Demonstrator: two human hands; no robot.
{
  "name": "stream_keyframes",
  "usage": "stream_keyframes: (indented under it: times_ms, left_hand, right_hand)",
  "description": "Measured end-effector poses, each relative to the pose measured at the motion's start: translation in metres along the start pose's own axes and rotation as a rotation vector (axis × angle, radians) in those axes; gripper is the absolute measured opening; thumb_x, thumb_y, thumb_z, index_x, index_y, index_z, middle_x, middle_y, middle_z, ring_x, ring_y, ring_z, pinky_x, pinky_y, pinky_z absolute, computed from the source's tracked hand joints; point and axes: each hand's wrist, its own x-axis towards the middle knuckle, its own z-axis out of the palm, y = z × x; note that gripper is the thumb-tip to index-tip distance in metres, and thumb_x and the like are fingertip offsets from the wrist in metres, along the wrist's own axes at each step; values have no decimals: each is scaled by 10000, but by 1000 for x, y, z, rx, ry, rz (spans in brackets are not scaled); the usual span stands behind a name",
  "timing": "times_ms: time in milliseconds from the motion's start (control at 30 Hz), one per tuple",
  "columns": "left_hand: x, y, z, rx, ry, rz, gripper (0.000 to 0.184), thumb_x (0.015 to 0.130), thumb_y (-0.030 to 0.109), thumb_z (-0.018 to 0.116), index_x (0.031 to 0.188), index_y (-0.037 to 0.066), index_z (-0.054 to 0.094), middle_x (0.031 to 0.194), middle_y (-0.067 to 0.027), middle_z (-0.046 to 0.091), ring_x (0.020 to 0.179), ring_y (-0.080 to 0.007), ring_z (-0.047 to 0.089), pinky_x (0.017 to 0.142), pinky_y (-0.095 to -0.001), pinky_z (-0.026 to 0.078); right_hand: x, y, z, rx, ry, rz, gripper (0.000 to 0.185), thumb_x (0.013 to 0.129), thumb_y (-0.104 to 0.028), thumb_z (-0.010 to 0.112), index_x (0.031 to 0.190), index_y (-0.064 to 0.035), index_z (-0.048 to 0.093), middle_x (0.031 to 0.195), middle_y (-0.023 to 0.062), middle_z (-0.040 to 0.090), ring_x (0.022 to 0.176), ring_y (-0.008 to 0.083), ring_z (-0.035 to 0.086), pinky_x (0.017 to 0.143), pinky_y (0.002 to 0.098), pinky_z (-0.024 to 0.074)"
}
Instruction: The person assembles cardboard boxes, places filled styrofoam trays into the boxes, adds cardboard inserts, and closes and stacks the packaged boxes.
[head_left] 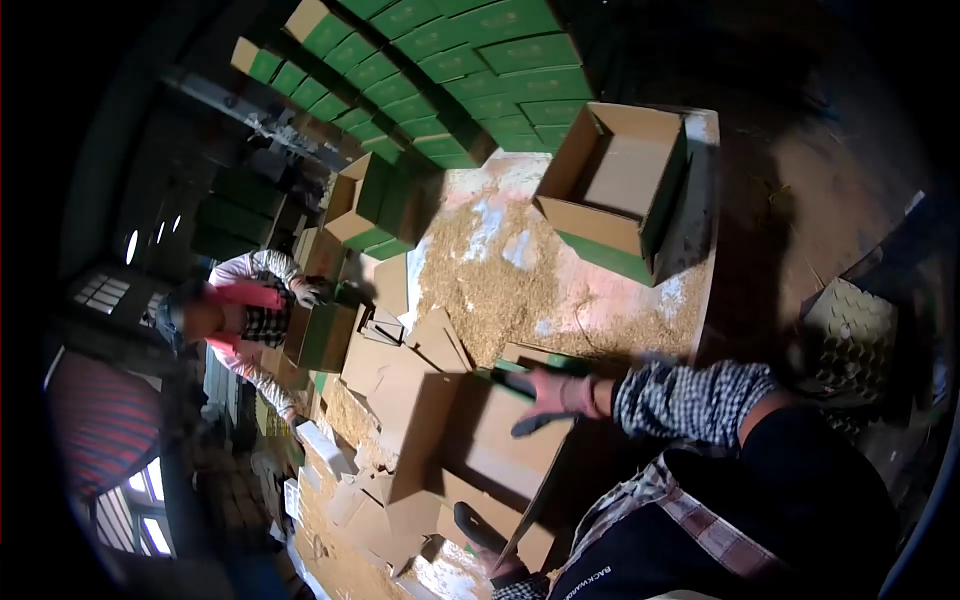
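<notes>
An open cardboard box (500, 440), brown inside with some green at its far edge, lies in front of me. My right hand (560, 393), in a pink glove with dark fingertips, is over one side of this box with its fingers spread. Low in the view, my left hand (485, 550) grips the box's near wall, its dark-tipped thumb inside; the other fingers are mostly hidden. Flat cardboard pieces (385, 370) lie against the box's far side.
Another open green box (620, 180) stands on the table (705, 200), near its edge. Brown crumbly material (500, 270) covers much of the surface. Green boxes (480, 70) are stacked behind. Across the table, a gloved co-worker (245, 320) handles a green box (325, 335) and a white block (325, 448).
</notes>
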Motion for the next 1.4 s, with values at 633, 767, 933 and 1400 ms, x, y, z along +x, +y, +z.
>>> stream_keyframes:
  times_ms: [633, 767, 933, 1400]
  left_hand:
    - [107, 74, 432, -97, -784, -376, 537, 960, 406, 551, 1382, 84, 470, 1260, -72, 576, 1122, -247, 574, 898, -431, 516]
    - [69, 61, 198, 521, -452, 510, 495, 909, 5, 594, 1383, -22, 454, 1375, -167, 510, 1181, -247, 552, 1026, -342, 433]
    - [-53, -66, 69, 1781, 261, -78, 802, 892, 493, 556, 1476, 22, 275, 1446, -351, 291, 1285, -570, 328, 1029, -632, 329]
    - [-46, 147, -133, -43, -23, 121, 257, 903, 45, 619, 1153, -3, 582, 929, -37, 628, 781, -97, 590, 748, -243, 518]
  right_hand:
    - [-103, 205, -467, 69, 1448, -125, 531, 1012, -453, 348, 1296, -49, 543, 1230, 116, 574, 1110, 227, 529, 981, 355, 424]
    - [-176, 132, -336, 182, 924, -153, 321, 991, -242, 475, 1137, -4, 632, 1065, 129, 667, 984, 200, 637, 890, 306, 499]
    - [-136, 79, -66, 1, 485, 16, 459, 785, 5, 704, 1231, -5, 596, 1180, 89, 655, 1135, 186, 590, 953, 306, 476]
    - [24, -155, 36, 106, -142, -374, 671, 785, -199, 733, 1362, -26, 437, 1208, 127, 572, 1006, 171, 596, 852, 304, 503]
